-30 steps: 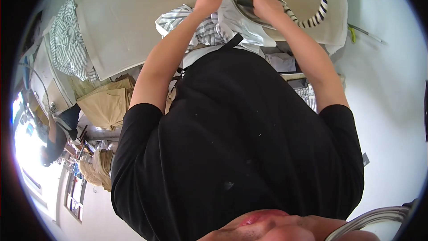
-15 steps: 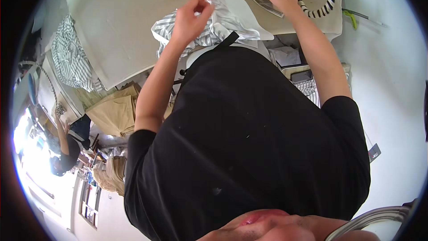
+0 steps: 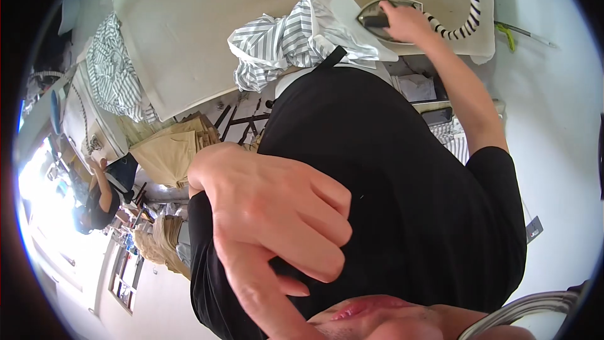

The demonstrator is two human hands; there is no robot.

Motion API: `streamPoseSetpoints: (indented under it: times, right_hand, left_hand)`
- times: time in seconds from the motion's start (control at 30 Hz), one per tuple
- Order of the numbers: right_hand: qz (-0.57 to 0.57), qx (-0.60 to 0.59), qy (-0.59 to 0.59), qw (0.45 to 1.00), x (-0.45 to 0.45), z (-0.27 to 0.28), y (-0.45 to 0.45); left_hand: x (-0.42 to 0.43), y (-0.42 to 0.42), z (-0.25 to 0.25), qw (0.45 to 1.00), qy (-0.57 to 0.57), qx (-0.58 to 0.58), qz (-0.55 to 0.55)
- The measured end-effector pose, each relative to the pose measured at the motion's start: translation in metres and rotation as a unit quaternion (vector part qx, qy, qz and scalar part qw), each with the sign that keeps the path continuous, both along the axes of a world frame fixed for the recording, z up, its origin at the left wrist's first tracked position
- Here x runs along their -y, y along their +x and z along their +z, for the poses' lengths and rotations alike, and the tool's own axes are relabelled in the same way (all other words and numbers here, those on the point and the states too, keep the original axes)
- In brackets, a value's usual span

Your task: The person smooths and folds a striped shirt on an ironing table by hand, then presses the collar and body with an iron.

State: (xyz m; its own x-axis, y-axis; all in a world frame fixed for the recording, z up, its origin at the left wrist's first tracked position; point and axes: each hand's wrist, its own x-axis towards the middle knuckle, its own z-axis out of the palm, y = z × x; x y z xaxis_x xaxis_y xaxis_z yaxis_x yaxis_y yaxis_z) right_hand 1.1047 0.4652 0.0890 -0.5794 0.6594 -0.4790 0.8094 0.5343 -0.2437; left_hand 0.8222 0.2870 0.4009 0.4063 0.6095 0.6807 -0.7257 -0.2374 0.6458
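My right hand (image 3: 408, 24) is wrapped around the dark handle of an iron (image 3: 376, 22), at the right of the padded ironing table (image 3: 189, 31). A black-and-white striped hose (image 3: 470, 16) runs from the iron's back. Left of the iron, grey-and-white striped cloth (image 3: 270, 41) lies bunched near the table's front edge. A smooth white panel (image 3: 331, 1) of it stretches beside the iron. My left hand (image 3: 277, 214) is raised close to the camera, off the table. Its index finger points toward my face and the other fingers curl loosely, with nothing seen in them.
Another striped cloth bundle (image 3: 113, 69) hangs at the table's left end. Folded tan cloth (image 3: 170, 151) sits lower left. Farther left, another person (image 3: 104, 198) works at a second table. A phone (image 3: 436, 116) lies below the table at right, near a white wall (image 3: 541, 126).
My left hand has left the striped cloth and come up toward my face. The iron has turned in my right hand and sits slightly lower, closer to the white panel.
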Motion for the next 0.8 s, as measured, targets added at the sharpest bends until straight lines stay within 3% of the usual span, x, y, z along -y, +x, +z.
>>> streamPoseSetpoints:
  times: [0.07, 0.23, 0.3, 0.33, 0.37, 0.4, 0.43, 0.5, 0.57, 0.73, 0.8]
  right_hand:
    - [0.026, 0.078, -0.031, 0.996, 0.014, 0.003, -0.018]
    - [-0.046, 0.024, -0.043, 0.998, 0.018, 0.007, -0.030]
    - [-0.039, 0.017, -0.039, 0.998, 0.022, 0.021, -0.026]
    - [-0.032, 0.013, -0.037, 0.999, 0.022, 0.026, -0.028]
    - [-0.034, 0.011, -0.036, 0.999, 0.020, 0.026, -0.030]
    - [-0.050, 0.002, -0.031, 0.998, 0.018, 0.025, -0.032]
    - [-0.066, -0.007, -0.026, 0.997, 0.016, 0.025, -0.035]
    - [-0.084, -0.014, -0.022, 0.996, 0.013, 0.023, -0.042]
    - [-0.105, -0.014, 0.001, 0.994, 0.008, 0.018, -0.053]
    - [-0.098, 0.012, 0.014, 0.995, 0.004, 0.004, -0.068]
    - [-0.097, 0.015, 0.017, 0.995, 0.003, 0.001, -0.069]
  left_hand:
    - [-0.003, 0.002, 0.002, 0.999, -0.011, -0.007, -0.041]
    - [-0.025, 0.004, 0.000, 0.997, 0.001, -0.004, -0.081]
    - [-0.035, 0.005, -0.019, 0.998, -0.049, 0.008, -0.036]
    - [-0.034, 0.005, -0.038, 0.979, -0.147, -0.076, 0.116]
    - [-0.038, 0.001, -0.067, 0.921, -0.239, -0.156, 0.264]
    - [-0.084, -0.004, -0.109, 0.842, -0.264, -0.304, 0.359]
    - [-0.114, -0.008, -0.163, 0.768, -0.314, -0.376, 0.412]
    - [-0.156, -0.030, -0.329, 0.595, -0.317, -0.543, 0.501]
    - [-0.163, -0.023, -0.354, 0.541, -0.321, -0.641, 0.441]
    - [-0.191, -0.025, -0.419, 0.561, -0.230, -0.722, 0.334]
    - [-0.206, -0.037, -0.427, 0.518, -0.244, -0.742, 0.348]
